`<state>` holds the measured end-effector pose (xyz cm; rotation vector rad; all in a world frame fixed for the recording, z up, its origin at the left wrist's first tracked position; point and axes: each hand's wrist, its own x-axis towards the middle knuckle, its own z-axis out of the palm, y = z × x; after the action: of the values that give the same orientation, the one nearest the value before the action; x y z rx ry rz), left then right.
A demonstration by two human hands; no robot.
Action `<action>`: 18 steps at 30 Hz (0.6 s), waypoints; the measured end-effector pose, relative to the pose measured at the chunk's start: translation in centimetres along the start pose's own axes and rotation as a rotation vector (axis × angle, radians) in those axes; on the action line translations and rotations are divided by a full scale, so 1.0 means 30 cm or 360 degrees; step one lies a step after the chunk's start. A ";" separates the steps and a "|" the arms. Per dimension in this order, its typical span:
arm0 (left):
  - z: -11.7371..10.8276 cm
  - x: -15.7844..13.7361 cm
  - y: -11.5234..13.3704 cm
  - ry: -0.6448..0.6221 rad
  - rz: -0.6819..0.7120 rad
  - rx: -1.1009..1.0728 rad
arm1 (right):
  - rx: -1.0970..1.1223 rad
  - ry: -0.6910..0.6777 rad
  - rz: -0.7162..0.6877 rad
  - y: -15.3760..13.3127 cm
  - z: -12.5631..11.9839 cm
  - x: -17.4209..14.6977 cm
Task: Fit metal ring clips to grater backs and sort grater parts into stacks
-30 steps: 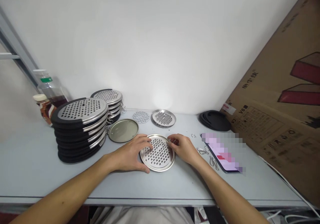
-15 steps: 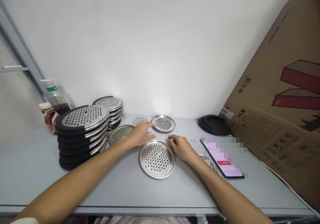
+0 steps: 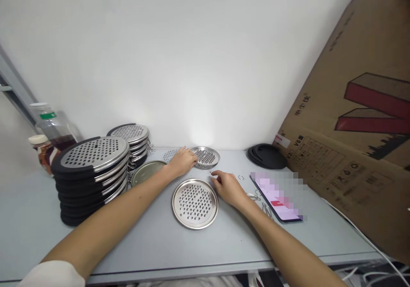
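My left hand (image 3: 183, 162) has its fingers closed at the left rim of the far round metal grater plate (image 3: 209, 156). The thumb's exact hold is partly hidden. My right hand (image 3: 229, 188) is loosely curled with thumb and forefinger apart, nothing visible between them. It is beside the upper right rim of the near round grater plate (image 3: 194, 203), which lies flat with its raised rim upward. Partly behind my left forearm is a greenish round disc (image 3: 145, 171). A perforated metal sheet (image 3: 169, 155) lies behind my left hand.
Black-rimmed graters stand in a tall stack (image 3: 92, 167) at left, with another stack (image 3: 131, 135) behind. Two bottles (image 3: 53, 129) are farther left. Black discs (image 3: 267, 156), wire clips (image 3: 265, 209) and a phone (image 3: 277, 199) lie at right, beside a large cardboard box (image 3: 346, 150).
My left hand has moved from open above the table to the far grater's rim, its fingers closing. My right hand stays near the front grater. The whole view has shifted slightly.
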<state>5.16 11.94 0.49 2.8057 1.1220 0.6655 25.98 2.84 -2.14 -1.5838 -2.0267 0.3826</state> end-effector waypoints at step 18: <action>-0.226 -0.210 0.191 0.0453 -0.0542 -0.1477 | 0.1497 0.0213 0.0096 0.007 -0.154 0.025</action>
<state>2.04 2.77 5.42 1.7394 0.9351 1.1785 28.63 3.14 1.69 -1.0229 -1.3483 1.0328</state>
